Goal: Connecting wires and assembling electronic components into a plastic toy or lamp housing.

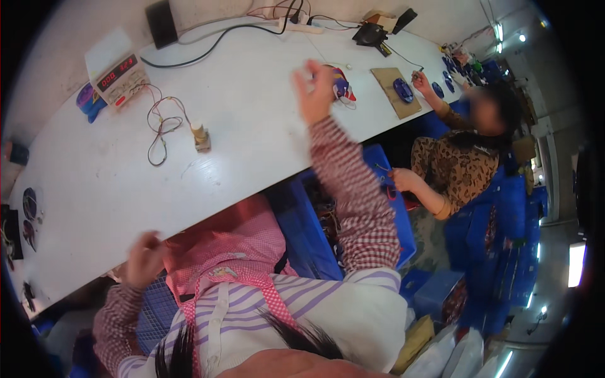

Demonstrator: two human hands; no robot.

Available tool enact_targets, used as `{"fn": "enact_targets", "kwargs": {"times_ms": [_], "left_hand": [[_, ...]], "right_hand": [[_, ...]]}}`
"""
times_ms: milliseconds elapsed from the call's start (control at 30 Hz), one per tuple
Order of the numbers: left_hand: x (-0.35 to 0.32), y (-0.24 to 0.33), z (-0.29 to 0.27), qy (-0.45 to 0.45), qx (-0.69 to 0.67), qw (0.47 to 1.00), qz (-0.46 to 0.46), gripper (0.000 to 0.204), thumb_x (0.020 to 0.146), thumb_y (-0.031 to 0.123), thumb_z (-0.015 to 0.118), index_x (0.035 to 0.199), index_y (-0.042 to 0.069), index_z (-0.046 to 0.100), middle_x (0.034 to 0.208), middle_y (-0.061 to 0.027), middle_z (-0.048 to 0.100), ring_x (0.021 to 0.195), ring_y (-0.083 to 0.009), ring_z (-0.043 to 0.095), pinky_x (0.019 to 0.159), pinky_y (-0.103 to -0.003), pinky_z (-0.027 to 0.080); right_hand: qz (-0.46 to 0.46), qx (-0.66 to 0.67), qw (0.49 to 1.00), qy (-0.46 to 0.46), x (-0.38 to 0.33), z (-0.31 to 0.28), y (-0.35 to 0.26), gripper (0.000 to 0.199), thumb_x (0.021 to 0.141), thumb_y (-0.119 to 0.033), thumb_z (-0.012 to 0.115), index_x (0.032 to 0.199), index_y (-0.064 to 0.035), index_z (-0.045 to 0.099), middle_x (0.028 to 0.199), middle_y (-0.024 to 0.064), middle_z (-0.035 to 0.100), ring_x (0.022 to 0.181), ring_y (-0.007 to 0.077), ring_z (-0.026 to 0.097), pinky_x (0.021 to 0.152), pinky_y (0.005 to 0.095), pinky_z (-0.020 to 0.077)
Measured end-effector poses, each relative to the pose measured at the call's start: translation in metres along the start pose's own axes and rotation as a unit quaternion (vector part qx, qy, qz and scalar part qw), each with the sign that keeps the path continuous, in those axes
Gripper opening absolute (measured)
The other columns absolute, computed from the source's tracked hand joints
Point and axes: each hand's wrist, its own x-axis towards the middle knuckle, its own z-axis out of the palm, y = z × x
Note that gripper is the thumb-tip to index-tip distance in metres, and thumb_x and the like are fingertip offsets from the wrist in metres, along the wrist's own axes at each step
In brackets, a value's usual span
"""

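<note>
My right hand (314, 93) is raised over the white table, blurred by motion, its fingers apart and nothing visible in them. Just beyond it lies a rounded purple piece (341, 82) with yellow, red and white parts and thin wires; I see no grip on it. My left hand (145, 259) hangs by the table's near edge at the lower left. Motion smears its fingers, and I cannot make out anything in them. Between the hands, a small block-shaped part (201, 138) stands on the table, joined by thin wires to a meter box (121, 79) with a red digital display.
At the right, a co-worker (463, 151) in a leopard-print top handles a tool over a blue round part (403, 90) on a brown board (382, 79). A black cable (217, 47) crosses the table's back. Below the edge stands a blue crate (302, 220).
</note>
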Motion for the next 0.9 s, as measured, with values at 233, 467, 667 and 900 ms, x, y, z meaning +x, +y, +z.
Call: {"fn": "enact_targets", "kwargs": {"times_ms": [233, 467, 667, 900], "left_hand": [[0.073, 0.100, 0.116, -0.118, -0.047, 0.971, 0.201, 0.023, 0.078, 0.006, 0.065, 0.100, 0.000, 0.060, 0.087, -0.0098, 0.061, 0.067, -0.0194, 0.056, 0.061, -0.025, 0.046], [0.190, 0.147, 0.187, 0.012, -0.065, 0.971, 0.230, 0.049, 0.080, 0.019, 0.065, 0.123, 0.004, 0.046, 0.101, -0.0103, 0.050, 0.086, -0.0189, 0.052, 0.069, -0.027, 0.046], [0.268, 0.174, 0.250, 0.215, 0.182, 0.906, 0.314, 0.088, 0.067, 0.051, 0.069, 0.132, 0.002, 0.035, 0.117, -0.0199, 0.043, 0.104, -0.0338, 0.044, 0.092, -0.044, 0.031], [0.248, 0.150, 0.247, 0.149, 0.281, 0.919, 0.232, 0.086, 0.061, 0.052, 0.070, 0.127, 0.007, 0.041, 0.106, -0.0158, 0.047, 0.096, -0.0297, 0.045, 0.085, -0.042, 0.032]], "right_hand": [[0.340, -0.281, 0.854, -0.275, 0.093, -0.038, 0.167, 0.077, 0.077, -0.069, 0.046, 0.123, -0.0078, 0.054, 0.124, 0.0123, 0.055, 0.108, 0.0270, 0.054, 0.090, 0.0332, 0.0419], [0.363, -0.132, 0.810, -0.442, 0.073, -0.043, 0.159, 0.071, 0.080, -0.065, 0.045, 0.114, -0.0048, 0.059, 0.111, 0.0160, 0.060, 0.099, 0.0265, 0.057, 0.086, 0.0325, 0.0448], [0.327, -0.055, 0.847, -0.415, 0.014, -0.055, 0.117, 0.063, 0.083, -0.055, 0.042, 0.107, 0.0000, 0.062, 0.109, 0.0152, 0.062, 0.098, 0.0240, 0.059, 0.090, 0.0339, 0.0435], [0.329, 0.008, 0.839, -0.434, -0.041, -0.057, 0.098, 0.037, 0.075, -0.022, 0.059, 0.101, 0.0039, 0.062, 0.086, 0.0165, 0.066, 0.073, 0.0240, 0.063, 0.065, 0.0295, 0.0512]]}}
